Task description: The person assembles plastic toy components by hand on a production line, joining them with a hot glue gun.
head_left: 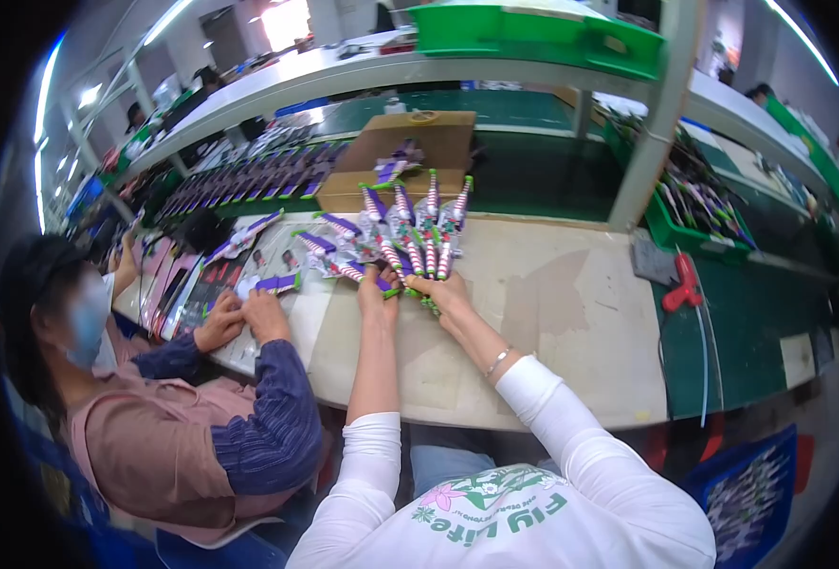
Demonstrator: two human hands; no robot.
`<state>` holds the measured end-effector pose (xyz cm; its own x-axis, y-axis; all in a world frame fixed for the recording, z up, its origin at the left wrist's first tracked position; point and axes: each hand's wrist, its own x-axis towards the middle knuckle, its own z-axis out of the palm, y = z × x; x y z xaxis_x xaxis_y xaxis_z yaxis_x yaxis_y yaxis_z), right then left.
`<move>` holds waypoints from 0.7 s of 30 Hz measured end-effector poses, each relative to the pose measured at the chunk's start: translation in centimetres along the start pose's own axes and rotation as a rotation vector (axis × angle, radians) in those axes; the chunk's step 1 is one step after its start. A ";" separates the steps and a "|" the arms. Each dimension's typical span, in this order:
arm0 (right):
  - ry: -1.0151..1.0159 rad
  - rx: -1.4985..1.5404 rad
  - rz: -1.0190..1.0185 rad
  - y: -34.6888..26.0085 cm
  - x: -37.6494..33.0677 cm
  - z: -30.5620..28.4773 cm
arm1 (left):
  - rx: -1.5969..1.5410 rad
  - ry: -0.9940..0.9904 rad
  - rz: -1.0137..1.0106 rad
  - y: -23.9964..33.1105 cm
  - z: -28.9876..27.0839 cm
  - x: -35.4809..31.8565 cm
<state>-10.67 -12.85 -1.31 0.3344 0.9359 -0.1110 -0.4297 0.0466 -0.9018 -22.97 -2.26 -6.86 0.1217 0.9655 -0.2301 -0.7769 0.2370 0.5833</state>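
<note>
Several red-and-white striped toy wing pieces [429,248] with purple panels and green tips lie fanned out, near ends together. My left hand [376,292] is closed on the near ends of the leftmost pieces. Beside it, my right hand [445,296] grips the near ends of the bunch from the right. Its fingers partly hide the green ends below. More purple-and-white wing pieces [325,248] lie just left of my hands. Farther off, another purple piece [402,163] rests on a cardboard box [344,182].
At my left a seated co-worker [182,417] handles a purple-and-white piece [275,284]. Rows of purple parts [239,180] lie behind. To the right are a red glue gun [682,283] with a cord and a green bin [694,245] of parts. A shelf post [655,133] rises from the bench.
</note>
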 end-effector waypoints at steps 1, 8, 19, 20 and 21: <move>0.047 -0.007 0.038 0.5 1.0 -1.4 | -0.027 0.019 0.021 -1.4 2.9 -1.3; -0.012 0.167 0.049 -0.3 -0.6 -1.2 | 0.112 -0.273 -0.060 -0.3 1.1 -1.3; 0.005 0.409 0.190 -0.7 -7.2 -7.1 | 0.220 -0.298 -0.301 -5.1 5.0 -10.9; 0.004 0.483 0.183 -1.6 -9.1 -7.3 | 0.204 -0.349 -0.286 -6.1 4.7 -10.8; 0.010 0.485 0.166 -1.8 -10.5 -7.9 | 0.220 -0.356 -0.286 -6.7 4.9 -12.3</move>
<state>-6.76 -25.49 -1.88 0.2361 0.9410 -0.2422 -0.8166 0.0571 -0.5744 -16.18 -15.20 -4.12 0.5432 0.8266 -0.1474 -0.5380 0.4775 0.6947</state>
